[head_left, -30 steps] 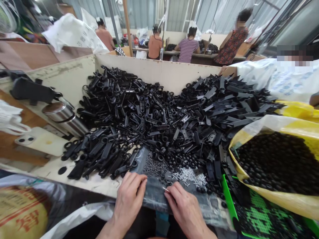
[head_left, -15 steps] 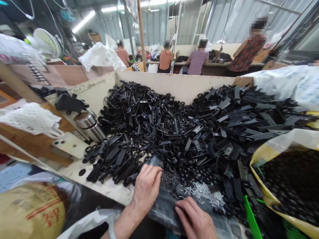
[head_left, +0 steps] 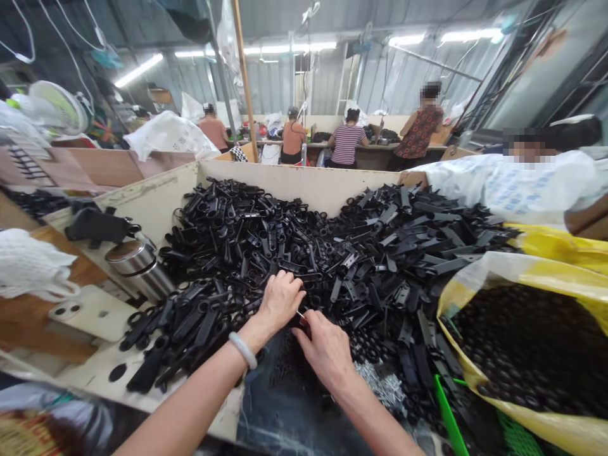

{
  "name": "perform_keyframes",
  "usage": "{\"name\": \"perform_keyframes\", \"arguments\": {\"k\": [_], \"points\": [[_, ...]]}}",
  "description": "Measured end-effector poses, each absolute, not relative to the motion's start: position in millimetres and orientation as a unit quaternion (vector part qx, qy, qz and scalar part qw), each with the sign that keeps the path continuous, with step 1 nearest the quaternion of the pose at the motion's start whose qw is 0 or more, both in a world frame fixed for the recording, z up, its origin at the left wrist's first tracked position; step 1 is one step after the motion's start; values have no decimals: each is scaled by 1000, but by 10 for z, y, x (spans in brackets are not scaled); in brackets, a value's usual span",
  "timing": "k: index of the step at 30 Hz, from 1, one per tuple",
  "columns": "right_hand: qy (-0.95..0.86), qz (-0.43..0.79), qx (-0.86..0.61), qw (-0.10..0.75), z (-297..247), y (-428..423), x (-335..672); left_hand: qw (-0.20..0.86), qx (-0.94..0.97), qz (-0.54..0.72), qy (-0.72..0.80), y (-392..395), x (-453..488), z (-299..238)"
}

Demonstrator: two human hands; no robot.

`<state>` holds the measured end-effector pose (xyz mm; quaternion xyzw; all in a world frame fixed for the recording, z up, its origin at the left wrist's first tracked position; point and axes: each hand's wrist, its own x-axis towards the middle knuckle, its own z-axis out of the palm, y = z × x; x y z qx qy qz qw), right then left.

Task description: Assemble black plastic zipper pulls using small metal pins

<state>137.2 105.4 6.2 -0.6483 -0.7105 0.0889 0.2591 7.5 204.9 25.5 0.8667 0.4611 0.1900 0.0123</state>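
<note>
The left hand (head_left: 280,299), fingers curled together, rests on the heap of black plastic strap pieces (head_left: 294,253) filling the bench (head_left: 156,196). At its four o'clock, the right hand (head_left: 323,345) pinches a thin silver metal pin (head_left: 301,315).

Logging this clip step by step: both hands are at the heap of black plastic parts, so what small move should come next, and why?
Probably the left hand lifts one long black plastic part out of the heap toward the right hand. The left fingers are curled down into the pile, and the right hand seems to pinch a thin silver metal pin pointed at them, though what the left hand grips is hidden.
</note>
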Motion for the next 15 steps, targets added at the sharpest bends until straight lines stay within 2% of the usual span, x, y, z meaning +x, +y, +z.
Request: {"name": "perform_keyframes", "arguments": {"k": [9, 15], "points": [[-738, 50, -648, 181, 29, 984, 1375, 74, 868, 154, 467, 2084, 168, 335], [-747, 8, -660, 74, -15, 1003, 1329, 156, 827, 167, 514, 2082, 157, 297]]}}
